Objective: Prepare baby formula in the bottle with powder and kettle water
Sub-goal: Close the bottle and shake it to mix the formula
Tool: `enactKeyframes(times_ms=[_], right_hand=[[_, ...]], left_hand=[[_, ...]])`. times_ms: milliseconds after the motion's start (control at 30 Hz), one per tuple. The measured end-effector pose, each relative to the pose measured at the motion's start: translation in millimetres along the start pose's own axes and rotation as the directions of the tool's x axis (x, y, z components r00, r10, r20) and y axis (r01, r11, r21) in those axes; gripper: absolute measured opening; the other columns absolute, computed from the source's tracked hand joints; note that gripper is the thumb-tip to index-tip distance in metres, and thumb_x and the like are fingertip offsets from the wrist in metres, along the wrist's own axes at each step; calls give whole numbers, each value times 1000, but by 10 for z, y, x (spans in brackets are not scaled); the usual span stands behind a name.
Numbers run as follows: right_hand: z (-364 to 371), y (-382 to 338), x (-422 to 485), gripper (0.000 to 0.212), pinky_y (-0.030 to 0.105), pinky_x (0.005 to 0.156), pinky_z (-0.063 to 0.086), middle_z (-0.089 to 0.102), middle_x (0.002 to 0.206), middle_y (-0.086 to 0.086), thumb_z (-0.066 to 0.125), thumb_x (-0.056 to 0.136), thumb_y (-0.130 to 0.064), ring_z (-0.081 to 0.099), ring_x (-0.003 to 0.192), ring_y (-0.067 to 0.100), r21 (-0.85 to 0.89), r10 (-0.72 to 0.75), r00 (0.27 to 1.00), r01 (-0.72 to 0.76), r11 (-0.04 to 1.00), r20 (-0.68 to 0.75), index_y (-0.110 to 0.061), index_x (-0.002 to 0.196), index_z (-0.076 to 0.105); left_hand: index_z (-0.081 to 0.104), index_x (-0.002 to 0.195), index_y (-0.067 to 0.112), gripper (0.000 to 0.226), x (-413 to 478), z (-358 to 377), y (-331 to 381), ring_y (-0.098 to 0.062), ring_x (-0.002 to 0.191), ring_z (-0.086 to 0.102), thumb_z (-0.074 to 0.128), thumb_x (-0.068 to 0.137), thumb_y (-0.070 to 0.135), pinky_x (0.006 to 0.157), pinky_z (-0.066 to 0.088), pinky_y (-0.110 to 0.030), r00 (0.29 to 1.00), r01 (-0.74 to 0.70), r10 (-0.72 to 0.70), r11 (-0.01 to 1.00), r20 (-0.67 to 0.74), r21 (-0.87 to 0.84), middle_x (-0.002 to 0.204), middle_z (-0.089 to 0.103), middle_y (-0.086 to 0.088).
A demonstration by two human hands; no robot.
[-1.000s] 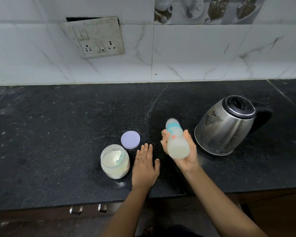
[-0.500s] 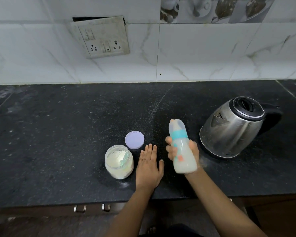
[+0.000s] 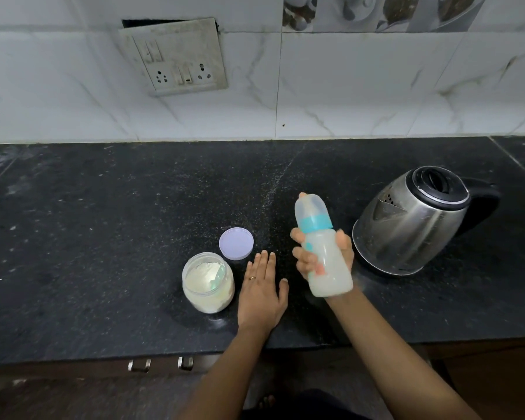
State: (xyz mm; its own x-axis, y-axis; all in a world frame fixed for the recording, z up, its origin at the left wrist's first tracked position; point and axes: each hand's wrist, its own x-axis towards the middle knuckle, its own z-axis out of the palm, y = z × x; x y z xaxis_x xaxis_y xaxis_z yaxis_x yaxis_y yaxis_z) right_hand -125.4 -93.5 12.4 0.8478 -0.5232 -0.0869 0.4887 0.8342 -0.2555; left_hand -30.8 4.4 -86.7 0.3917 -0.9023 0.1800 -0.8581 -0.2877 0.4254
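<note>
A black speckled stone counter [image 3: 103,237] spreads under everything, backed by glossy white marble-veined tiles [image 3: 376,86] with a grubby switch plate [image 3: 176,56]. Just beyond the gripping right hand, on its outer side, stands a rounded brushed-steel kettle [image 3: 412,222] with a black lid and handle, its spout side facing the hand. The right hand [image 3: 322,256] is wrapped firmly around a baby bottle [image 3: 325,253], fingers on one side and thumb on the other, holding it off the counter with the top tilted away from the person. The bottle is translucent plastic, cloudy white with milky liquid, with a teal collar and a frosted domed cap. Inward of that grip the left hand [image 3: 262,292] lies flat on the counter, fingers straight and together, holding nothing, a ring on one finger. Just past it sits an open clear jar [image 3: 208,281] of pale powder, and behind that a round lilac lid [image 3: 236,243] lies flat.
</note>
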Motion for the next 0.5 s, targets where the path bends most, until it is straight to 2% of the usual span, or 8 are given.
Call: enactKeyframes(times_ms=[67,133,167,267,333,400,433,500], right_hand=[[148,26,0,63,29,64,55,60,97,17,79,73,-22,62,71,21,-68,-8,1000,7,998,-16,4,118,42],[78,-37,-9,79,36,66,58,60,103,21,87,64,-15,64,74,25,77,10,994,-1,997,-113,3,127,44],[40,-71,-20,78,38,68,58,58,107,24,84,68,-14,64,77,28,165,54,996,-42,985,-65,4,130,40],[11,-84,-112,57,32,66,55,54,112,23,66,85,-22,60,79,26,-23,62,995,-64,998,-73,5,127,40],[146,-54,-127,56,33,64,56,55,109,20,70,80,-21,60,78,24,-77,24,1000,-25,997,-21,6,123,46],[95,-55,-126,66,36,67,57,55,107,19,79,72,-17,63,80,24,46,-23,996,27,999,-80,4,124,45],[35,-75,-110,65,35,67,57,55,107,19,77,72,-16,62,80,24,100,-22,999,25,995,-28,3,124,42],[1,-68,-118,52,29,64,53,54,105,18,66,78,-18,60,76,22,23,-14,997,12,1000,72,0,118,38]], left_hand=[[45,141,4,62,3,-6,4,-24,140,34,35,90,39,116,4,-29,1000,6,-6,1000,10,-2,147,42,-15],[45,141,4,63,6,-15,6,-24,140,34,35,90,39,116,4,-29,1000,6,-6,1000,10,-1,147,42,-15],[44,141,4,63,3,-16,8,-24,140,34,35,90,39,116,4,-29,1000,4,-3,1000,11,-6,148,42,-15],[45,141,4,63,5,-20,7,-24,139,35,35,90,39,116,4,-28,1000,3,-3,1000,7,-20,147,43,-15],[45,141,4,62,6,-19,13,-24,139,35,35,90,39,116,4,-28,1000,7,-7,1000,7,-14,147,43,-15],[45,141,5,62,4,-31,16,-24,140,34,35,90,39,116,3,-28,1000,8,-8,1000,9,-12,148,42,-14],[45,141,5,62,2,-33,14,-23,140,34,35,90,39,116,4,-28,1000,8,-7,1000,10,-13,148,42,-14],[45,141,5,61,-6,-30,10,-23,140,34,36,91,39,116,5,-28,1000,4,-4,1000,9,-15,147,42,-14]])
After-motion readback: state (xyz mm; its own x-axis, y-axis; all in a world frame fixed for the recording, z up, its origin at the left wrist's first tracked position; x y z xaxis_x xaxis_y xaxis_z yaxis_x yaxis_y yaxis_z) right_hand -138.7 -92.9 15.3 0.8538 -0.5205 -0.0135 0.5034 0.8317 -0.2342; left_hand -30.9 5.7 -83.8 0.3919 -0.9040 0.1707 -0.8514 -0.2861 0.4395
